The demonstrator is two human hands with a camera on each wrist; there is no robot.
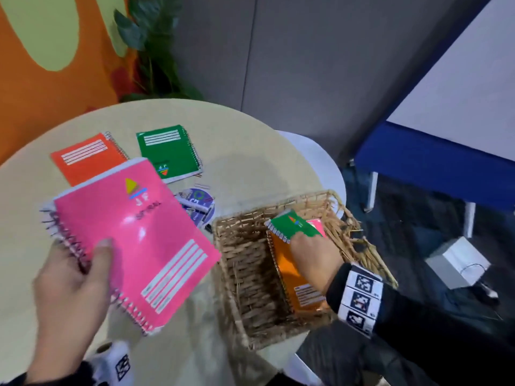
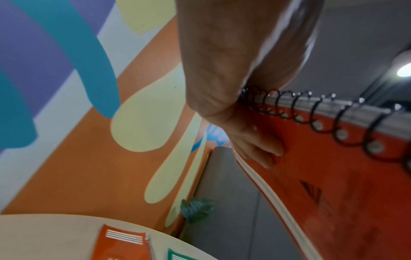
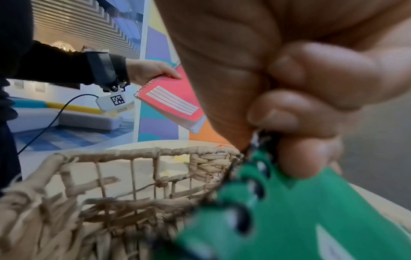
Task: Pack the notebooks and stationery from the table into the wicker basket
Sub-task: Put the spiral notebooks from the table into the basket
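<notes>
Left hand (image 1: 67,288) fingers pinch the pink notebook (image 1: 133,240) by its spiral (light, stiff, glossy, likely slippery); right hand (image 1: 312,257) fingers grip the green notebook (image 1: 292,225).

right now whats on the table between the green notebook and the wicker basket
In the head view, a small pile of purple printed stationery lies between the green notebook on the table and the wicker basket.
</notes>
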